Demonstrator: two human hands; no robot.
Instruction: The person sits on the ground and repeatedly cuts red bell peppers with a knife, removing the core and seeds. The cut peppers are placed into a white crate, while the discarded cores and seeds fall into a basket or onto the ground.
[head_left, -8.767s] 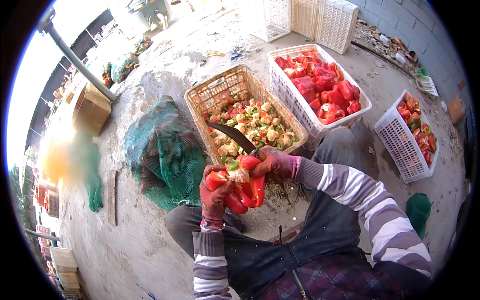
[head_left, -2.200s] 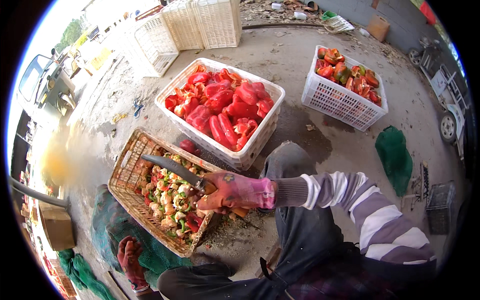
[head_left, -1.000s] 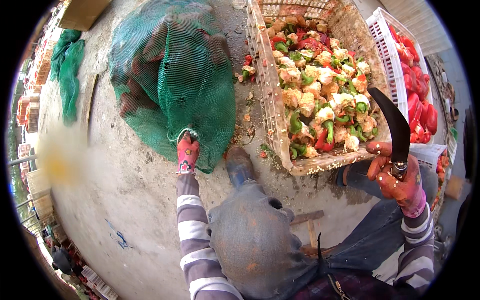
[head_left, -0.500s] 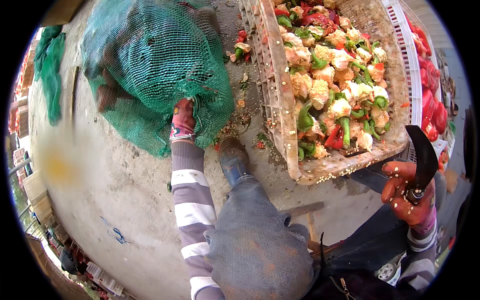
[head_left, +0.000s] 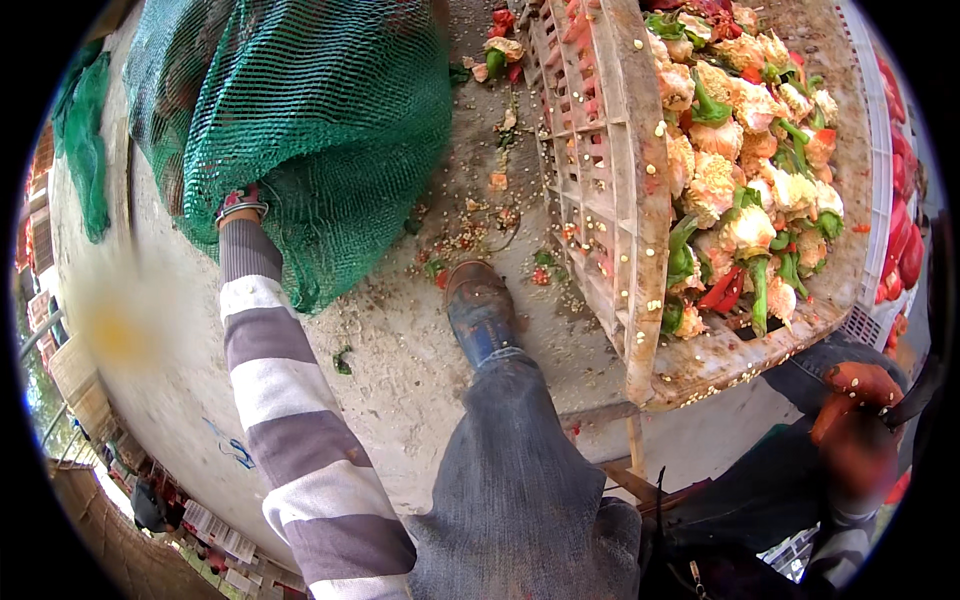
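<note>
Sitting low over a concrete floor [head_left: 400, 370], the person shows a grey-trousered knee [head_left: 520, 480] nearest the camera, with a worn blue shoe [head_left: 480, 310] planted just beyond it among scattered seeds and bits of pepper. At the near right, the right hand [head_left: 850, 440], in a stained reddish glove, has its grip wrapped around the handle of a dark knife [head_left: 915, 395]; only a short stretch of the blade shows before the picture's rim cuts it off. Just above that hand sits the near corner of a dirty tan plastic crate [head_left: 640, 250], heaped with pepper cores [head_left: 750, 190]: pale seed clusters, green stems and a few red scraps. Behind the crate, at the far right rim, the wall of a white basket [head_left: 868, 320] shows, with red peppers [head_left: 905, 260] in it.

On the left, the striped sleeve [head_left: 270, 400] runs away from the camera to a green mesh sack [head_left: 300, 120] lying on the floor at the far left. The left hand [head_left: 240, 203] is pushed into the sack's mouth at the wrist, so only the glove's cuff shows and I cannot tell what its grip holds. A smaller bunch of green netting [head_left: 85, 150] lies further left, apart from the sack.
</note>
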